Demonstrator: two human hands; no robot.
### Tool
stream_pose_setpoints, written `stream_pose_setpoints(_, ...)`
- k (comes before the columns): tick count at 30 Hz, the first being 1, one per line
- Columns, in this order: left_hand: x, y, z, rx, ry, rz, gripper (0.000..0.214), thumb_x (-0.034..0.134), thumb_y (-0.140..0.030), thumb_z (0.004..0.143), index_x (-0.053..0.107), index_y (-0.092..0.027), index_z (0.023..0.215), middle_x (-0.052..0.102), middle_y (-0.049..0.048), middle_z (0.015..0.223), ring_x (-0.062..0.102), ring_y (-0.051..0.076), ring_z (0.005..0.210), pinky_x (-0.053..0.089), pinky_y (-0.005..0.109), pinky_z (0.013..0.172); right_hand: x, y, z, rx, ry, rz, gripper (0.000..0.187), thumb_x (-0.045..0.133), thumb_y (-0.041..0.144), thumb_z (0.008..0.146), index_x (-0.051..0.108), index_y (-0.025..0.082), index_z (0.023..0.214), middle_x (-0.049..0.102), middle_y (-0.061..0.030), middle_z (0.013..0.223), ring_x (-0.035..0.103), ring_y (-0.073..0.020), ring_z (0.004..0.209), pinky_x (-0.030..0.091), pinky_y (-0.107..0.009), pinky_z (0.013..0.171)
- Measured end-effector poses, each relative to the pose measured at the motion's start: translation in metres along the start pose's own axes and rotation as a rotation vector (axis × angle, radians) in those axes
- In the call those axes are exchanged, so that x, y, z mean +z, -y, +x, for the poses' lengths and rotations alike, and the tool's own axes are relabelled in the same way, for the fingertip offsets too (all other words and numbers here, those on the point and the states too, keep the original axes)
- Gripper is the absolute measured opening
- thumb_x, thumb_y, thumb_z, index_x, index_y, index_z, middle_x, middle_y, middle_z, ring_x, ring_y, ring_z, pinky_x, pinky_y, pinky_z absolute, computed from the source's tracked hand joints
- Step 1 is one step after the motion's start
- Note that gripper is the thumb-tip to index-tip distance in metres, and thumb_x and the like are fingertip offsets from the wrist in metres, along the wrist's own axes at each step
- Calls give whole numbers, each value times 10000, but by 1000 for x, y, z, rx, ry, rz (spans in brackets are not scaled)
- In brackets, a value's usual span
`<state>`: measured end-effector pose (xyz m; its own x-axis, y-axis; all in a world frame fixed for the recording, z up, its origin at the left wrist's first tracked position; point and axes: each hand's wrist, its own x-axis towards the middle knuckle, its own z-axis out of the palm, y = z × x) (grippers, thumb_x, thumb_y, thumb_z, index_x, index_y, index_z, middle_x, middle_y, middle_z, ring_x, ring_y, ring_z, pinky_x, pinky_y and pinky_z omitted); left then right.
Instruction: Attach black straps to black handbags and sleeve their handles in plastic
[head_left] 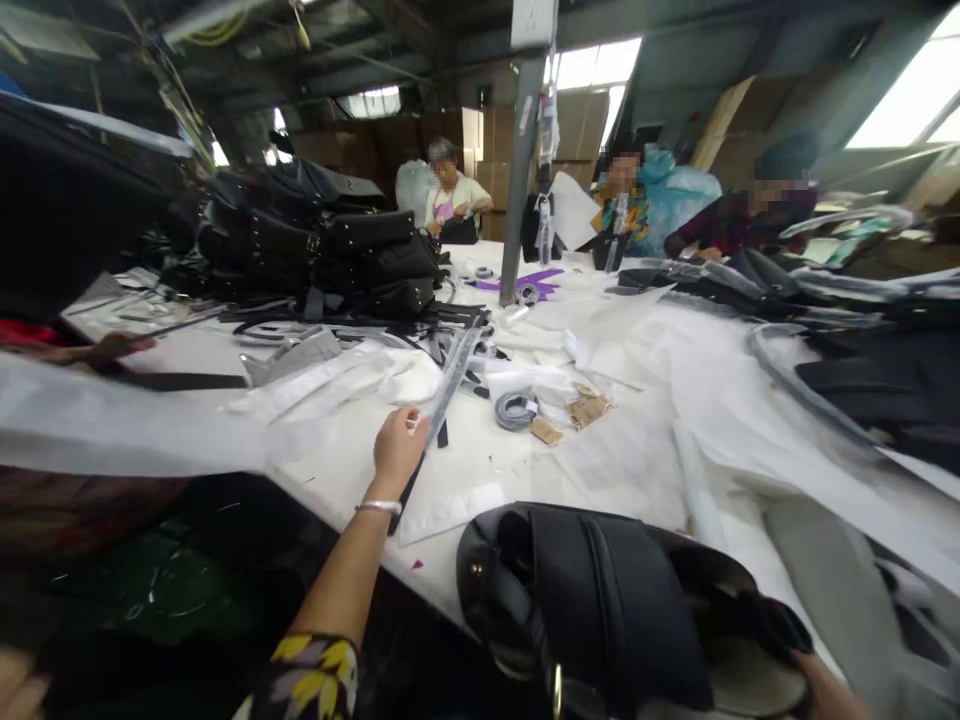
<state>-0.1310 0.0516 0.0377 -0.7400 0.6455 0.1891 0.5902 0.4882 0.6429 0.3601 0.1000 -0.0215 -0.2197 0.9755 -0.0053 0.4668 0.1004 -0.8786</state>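
Observation:
My left hand [397,447] reaches out over the white table [645,450], its fingers closed on a long black strap in a clear plastic sleeve [452,375] that runs away from me. A silver bangle sits on that wrist. A black handbag [607,600] with a strap and gold ring lies open at the table's near edge, right in front of me. Only a bit of my right hand [823,692] shows, at the bag's right rim, and its fingers are hidden behind the bag.
A grey tape roll [516,410] and brown card tags [586,408] lie past my left hand. Black bags are piled at back left [330,250]. More bags and plastic cover the right side. A steel post [519,170] rises mid-table. Another person's hand [112,348] rests at left. Three people sit opposite.

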Motion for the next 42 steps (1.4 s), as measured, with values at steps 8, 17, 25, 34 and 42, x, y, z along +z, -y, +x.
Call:
stream_pose_setpoints(8, 13, 14, 37, -62, 106, -90, 115, 713, -240, 698, 618, -175, 694, 699, 80, 788, 648, 286, 927, 437, 306, 772, -36, 85, 23, -177, -16, -109, 517, 618, 526, 695, 705, 285, 1143, 683, -56, 1201, 622, -346, 1126, 460, -473, 1032)
stream_pose_setpoints(17, -7, -24, 54, -197, 251, -644, 152, 587, -249, 897, 610, -111, 838, 692, 76, 840, 657, 154, 743, 516, 265, 654, -23, 192, 89, -354, 146, 168, 470, 629, 527, 790, 697, 197, 1117, 709, -107, 1098, 656, -301, 1026, 533, -466, 915)
stream_pose_setpoints(25, -44, -87, 17, -239, 421, -1179, 59, 601, -92, 880, 658, -103, 894, 697, 81, 885, 675, 123, 775, 558, 209, 737, 89, 275, 117, -7, 701, 468, 362, 641, 427, 884, 665, 76, 967, 708, -152, 958, 679, -195, 853, 533, -389, 928)
stream_pose_setpoints(34, -122, -120, -105, 92, 442, -1200, 228, 686, -288, 840, 680, -143, 1016, 665, 39, 871, 575, 82, 654, 453, 149, 554, 147, 359, 94, 164, 946, 942, 582, 334, 590, 972, 609, 77, 975, 705, -138, 876, 698, -185, 760, 587, -298, 759)
stream_pose_setpoints(42, -117, -39, -205, -23, 452, -805, 592, 690, -620, 725, 689, -165, 1104, 687, 59, 748, 557, 145, 565, 417, 227, 483, 128, 377, 98, 146, 735, 1326, 239, 422, 163, 990, 494, 109, 1211, 712, -95, 1014, 706, -138, 854, 580, -266, 818)
